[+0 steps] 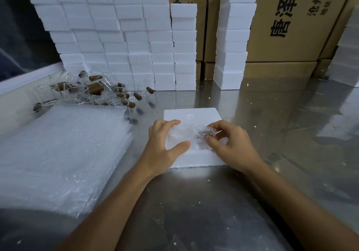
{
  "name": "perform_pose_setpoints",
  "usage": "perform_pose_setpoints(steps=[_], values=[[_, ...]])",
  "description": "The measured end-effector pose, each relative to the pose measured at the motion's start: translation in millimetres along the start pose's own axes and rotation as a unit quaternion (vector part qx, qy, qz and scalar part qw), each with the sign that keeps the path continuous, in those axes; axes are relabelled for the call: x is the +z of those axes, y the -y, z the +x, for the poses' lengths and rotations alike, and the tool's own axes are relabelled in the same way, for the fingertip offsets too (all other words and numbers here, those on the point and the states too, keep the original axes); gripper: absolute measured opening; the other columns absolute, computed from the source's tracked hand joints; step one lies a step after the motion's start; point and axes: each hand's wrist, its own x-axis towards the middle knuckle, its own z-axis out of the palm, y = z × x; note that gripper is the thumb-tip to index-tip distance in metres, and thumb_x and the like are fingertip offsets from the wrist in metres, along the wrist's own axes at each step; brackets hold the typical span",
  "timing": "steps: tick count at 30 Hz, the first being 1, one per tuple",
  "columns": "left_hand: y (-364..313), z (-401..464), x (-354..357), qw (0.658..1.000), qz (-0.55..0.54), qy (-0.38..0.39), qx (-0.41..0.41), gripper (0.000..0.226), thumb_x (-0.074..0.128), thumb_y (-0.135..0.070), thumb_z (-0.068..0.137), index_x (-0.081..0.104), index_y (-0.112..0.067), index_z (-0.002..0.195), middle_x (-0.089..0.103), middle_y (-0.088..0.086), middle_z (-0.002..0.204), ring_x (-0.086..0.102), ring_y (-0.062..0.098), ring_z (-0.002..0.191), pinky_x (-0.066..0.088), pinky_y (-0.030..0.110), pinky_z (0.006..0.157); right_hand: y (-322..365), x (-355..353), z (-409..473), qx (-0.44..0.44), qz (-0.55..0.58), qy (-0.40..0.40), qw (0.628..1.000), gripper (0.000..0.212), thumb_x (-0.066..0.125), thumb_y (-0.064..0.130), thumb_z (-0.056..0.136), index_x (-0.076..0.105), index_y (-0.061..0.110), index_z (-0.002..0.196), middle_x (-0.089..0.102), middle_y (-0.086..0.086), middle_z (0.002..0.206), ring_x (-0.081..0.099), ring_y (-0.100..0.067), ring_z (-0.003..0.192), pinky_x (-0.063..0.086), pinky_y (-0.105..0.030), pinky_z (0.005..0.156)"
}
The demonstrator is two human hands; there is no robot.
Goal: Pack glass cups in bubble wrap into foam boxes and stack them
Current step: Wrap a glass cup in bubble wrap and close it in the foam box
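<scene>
From the head camera, an open foam box (194,149) lay on a steel table (233,202), and a bubble-wrapped cup (186,134) sat in its hollow. The left hand (165,144) curled round the bundle's left side, fingers over the top and thumb at the near edge. The right hand (231,144) pinched the twisted end of the wrap between thumb and fingertips at the bundle's right. The glass inside showed only faintly, so its shape could not be made out.

To the left lay a stack of bubble wrap (62,149). Behind it sat a heap of clear glass cups (93,93) with brown handles, some reflected in the steel. A wall of white foam boxes (120,37) rose at the back, with a separate foam column (233,43) to the right.

Cartons (291,27) stood behind. The large one bore black characters reading "唐泽" and a letter "A", with smaller print beginning "沧州"; the rest was cut off.
</scene>
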Motion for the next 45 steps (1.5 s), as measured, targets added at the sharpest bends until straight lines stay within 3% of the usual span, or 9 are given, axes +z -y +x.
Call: perform_pose_setpoints(steps=[5, 8, 12, 16, 19, 26, 31, 35, 45], values=[[1.1, -0.4, 1.6, 0.998, -0.055, -0.036, -0.011, 0.05, 0.063, -0.054, 0.071, 0.051, -0.042, 0.119, 0.036, -0.011, 0.125, 0.034, 0.007, 0.131, 0.025, 0.009, 0.102, -3.0, -2.5, 1.9, 0.012, 0.021, -0.052, 0.998, 0.021, 0.075, 0.024, 0.084, 0.065, 0.03, 0.101, 0.063, 0.016, 0.103, 0.059, 0.003, 0.091, 0.04, -0.004, 0.076], [1.8, 2.5, 2.4, 0.988, -0.084, -0.113, -0.06, 0.048, 0.055, -0.059, 0.077, 0.048, -0.042, 0.121, 0.041, -0.007, 0.133, 0.04, 0.01, 0.13, 0.032, 0.029, 0.108, -7.5, -6.6, 6.9, 0.068, 0.056, -0.109, 0.99, 0.027, 0.071, 0.033, 0.088, 0.062, 0.031, 0.114, 0.059, 0.011, 0.118, 0.056, -0.002, 0.102, 0.047, -0.025, 0.089], [6.2, 6.8, 0.5, 0.981, -0.076, -0.109, -0.141, 0.055, 0.047, -0.062, 0.092, 0.044, -0.031, 0.139, 0.05, -0.01, 0.131, 0.047, 0.01, 0.117, 0.034, 0.031, 0.094, -17.1, -9.5, 10.8, 0.173, 0.114, -0.06, 0.976, 0.06, 0.069, 0.042, 0.09, 0.046, 0.027, 0.143, 0.053, 0.003, 0.138, 0.051, -0.013, 0.125, 0.043, -0.031, 0.097], [1.6, 5.1, 0.8, 0.982, -0.099, -0.086, -0.136, 0.027, 0.045, -0.068, 0.082, 0.056, -0.044, 0.086, 0.056, -0.022, 0.087, 0.051, -0.01, 0.08, 0.038, 0.018, 0.075, -20.0, -6.8, 9.1, 0.171, 0.154, -0.001, 0.973, 0.07, 0.073, 0.035, 0.088, 0.039, 0.024, 0.149, 0.057, 0.001, 0.139, 0.053, -0.013, 0.127, 0.045, -0.035, 0.105], [-0.8, 5.3, -1.2, 0.977, -0.165, -0.092, -0.104, 0.023, 0.05, -0.056, 0.084, 0.067, -0.041, 0.086, 0.07, -0.022, 0.095, 0.061, -0.007, 0.093, 0.045, 0.027, 0.09, -15.7, -8.6, 9.4, 0.135, 0.167, -0.026, 0.976, 0.068, 0.075, 0.026, 0.088, 0.042, 0.018, 0.147, 0.057, 0.004, 0.14, 0.053, -0.009, 0.126, 0.043, -0.033, 0.108], [-15.6, 8.1, -11.0, 0.964, -0.217, -0.155, 0.01, 0.04, 0.054, -0.046, 0.086, 0.063, -0.034, 0.123, 0.062, -0.004, 0.129, 0.058, 0.003, 0.118, 0.047, 0.023, 0.099, 4.1, -20.2, 8.8, 0.035, 0.228, -0.175, 0.957, 0.034, 0.068, 0.019, 0.094, 0.062, 0.021, 0.127, 0.067, 0.017, 0.11, 0.064, 0.005, 0.102, 0.049, -0.01, 0.082], [-23.4, 7.3, -12.7, 0.949, -0.217, -0.224, 0.045, 0.027, 0.054, -0.038, 0.085, 0.063, -0.015, 0.095, 0.064, 0.001, 0.096, 0.059, 0.018, 0.093, 0.047, 0.034, 0.084, 10.1, -22.5, 8.2, 0.012, 0.253, -0.222, 0.941, 0.015, 0.061, 0.018, 0.097, 0.067, 0.018, 0.111, 0.067, 0.005, 0.096, 0.059, 0.008, 0.081, 0.047, -0.01, 0.073], [-23.9, 5.8, -9.0, 0.949, -0.201, -0.236, 0.056, 0.024, 0.058, -0.027, 0.084, 0.05, -0.009, 0.07, 0.047, -0.014, 0.061, 0.042, 0.003, 0.061, 0.037, 0.015, 0.06, 11.4, -18.1, 4.3, 0.01, 0.282, -0.208, 0.936, 0.013, 0.059, 0.017, 0.091, 0.068, 0.009, 0.097, 0.062, -0.013, 0.083, 0.053, -0.001, 0.073, 0.043, -0.011, 0.065], [-18.3, 3.0, -8.0, 0.956, -0.132, -0.249, 0.077, 0.042, 0.061, -0.019, 0.08, 0.03, -0.01, 0.052, 0.028, -0.01, 0.047, 0.025, 0.007, 0.05, 0.027, 0.024, 0.051, 8.1, -13.2, 2.3, 0.012, 0.293, -0.166, 0.942, 0.014, 0.052, 0.01, 0.073, 0.065, 0.012, 0.08, 0.045, -0.01, 0.07, 0.038, -0.014, 0.062, 0.031, -0.024, 0.054]])
